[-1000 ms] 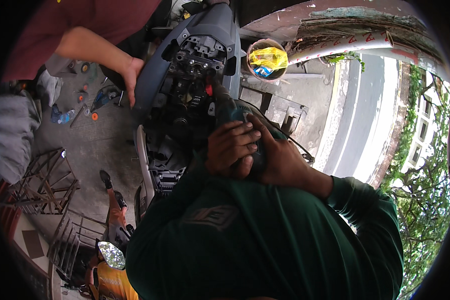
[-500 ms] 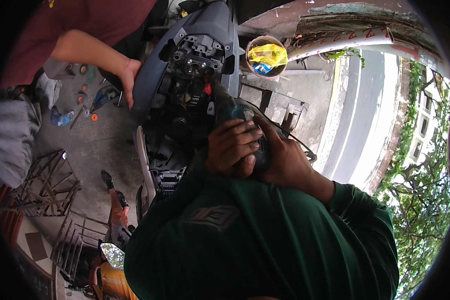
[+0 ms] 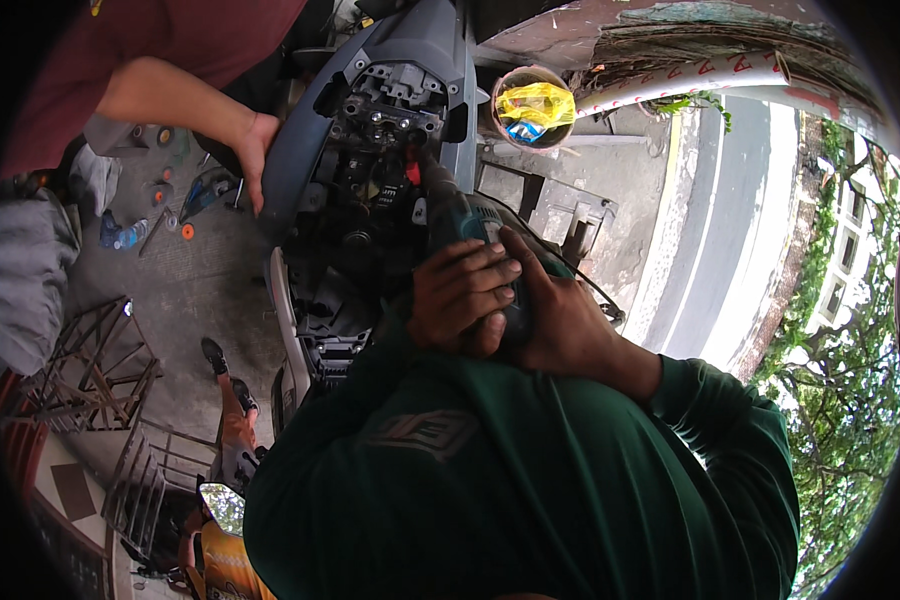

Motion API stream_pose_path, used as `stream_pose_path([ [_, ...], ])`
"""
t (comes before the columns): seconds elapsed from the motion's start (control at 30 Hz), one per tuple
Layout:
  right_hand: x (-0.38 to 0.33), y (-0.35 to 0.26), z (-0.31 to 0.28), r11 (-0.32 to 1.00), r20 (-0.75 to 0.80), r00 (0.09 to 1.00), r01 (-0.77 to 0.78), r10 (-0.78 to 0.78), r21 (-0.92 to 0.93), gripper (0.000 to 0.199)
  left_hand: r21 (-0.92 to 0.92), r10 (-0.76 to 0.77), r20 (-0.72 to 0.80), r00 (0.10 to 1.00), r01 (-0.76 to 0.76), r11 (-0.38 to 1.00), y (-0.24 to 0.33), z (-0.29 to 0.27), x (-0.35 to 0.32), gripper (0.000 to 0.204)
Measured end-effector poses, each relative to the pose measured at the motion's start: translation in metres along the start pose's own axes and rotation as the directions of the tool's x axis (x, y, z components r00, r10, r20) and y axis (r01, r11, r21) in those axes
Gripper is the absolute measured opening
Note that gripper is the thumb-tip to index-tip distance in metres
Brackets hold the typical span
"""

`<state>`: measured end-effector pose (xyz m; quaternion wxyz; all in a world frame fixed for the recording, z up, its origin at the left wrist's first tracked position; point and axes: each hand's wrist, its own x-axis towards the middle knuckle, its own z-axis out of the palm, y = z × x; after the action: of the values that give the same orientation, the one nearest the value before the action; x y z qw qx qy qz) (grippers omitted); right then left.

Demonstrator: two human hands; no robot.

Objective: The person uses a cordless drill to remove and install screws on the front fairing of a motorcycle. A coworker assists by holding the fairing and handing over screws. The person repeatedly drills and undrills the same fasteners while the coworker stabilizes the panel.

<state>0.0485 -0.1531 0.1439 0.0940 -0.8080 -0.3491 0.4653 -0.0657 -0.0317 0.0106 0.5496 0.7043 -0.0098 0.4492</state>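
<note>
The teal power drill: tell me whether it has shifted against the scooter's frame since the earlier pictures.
Cannot tell: the teal power drill stays aimed at the grey scooter frame; the camera itself moved.

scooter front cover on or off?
Off. The scooter's front shows bare brackets, bolts and wiring where a panel would sit; both hands hold a drill against it.

Drill [image 3: 450, 215] before scooter [image 3: 370, 130] — bucket [image 3: 533, 107] right (behind).

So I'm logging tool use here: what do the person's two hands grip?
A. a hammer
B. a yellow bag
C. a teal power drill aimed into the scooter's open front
C: both the left hand and the right hand wrap the teal power drill, its tip in the scooter's open front.
</note>
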Motion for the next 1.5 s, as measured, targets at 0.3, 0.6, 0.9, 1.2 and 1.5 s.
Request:
stream_pose_path([
  [0.3, 0.000, 0.000, 0.001, 1.000, -0.003, 1.000, -0.010, 0.010, -0.013, 0.116, -0.004, 0.026, -0.027, 0.999, -0.026, 1.000, -0.002, 0.004, -0.002, 0.023],
  [0.6, 0.001, 0.003, 0.000, 1.000, -0.003, 1.000, 0.014, -0.014, -0.004, 0.115, -0.006, 0.030, -0.014, 0.999, -0.030, 1.000, -0.004, 0.003, -0.002, 0.023],
  [0.9, 0.000, 0.005, 0.003, 1.000, 0.038, 0.999, -0.009, 0.009, -0.020, 0.118, 0.005, 0.032, 0.011, 0.999, -0.032, 0.999, -0.003, 0.001, -0.012, 0.023],
  [1.2, 0.000, 0.005, 0.010, 0.999, 0.041, 0.999, 0.031, -0.029, -0.036, 0.123, 0.003, 0.012, 0.002, 1.000, -0.012, 1.000, 0.002, 0.001, -0.027, 0.024],
  [1.5, 0.000, 0.000, 0.008, 0.998, 0.076, 0.997, -0.026, 0.031, -0.063, 0.123, -0.002, 0.012, -0.013, 1.000, -0.012, 1.000, 0.001, -0.001, -0.025, 0.024],
])
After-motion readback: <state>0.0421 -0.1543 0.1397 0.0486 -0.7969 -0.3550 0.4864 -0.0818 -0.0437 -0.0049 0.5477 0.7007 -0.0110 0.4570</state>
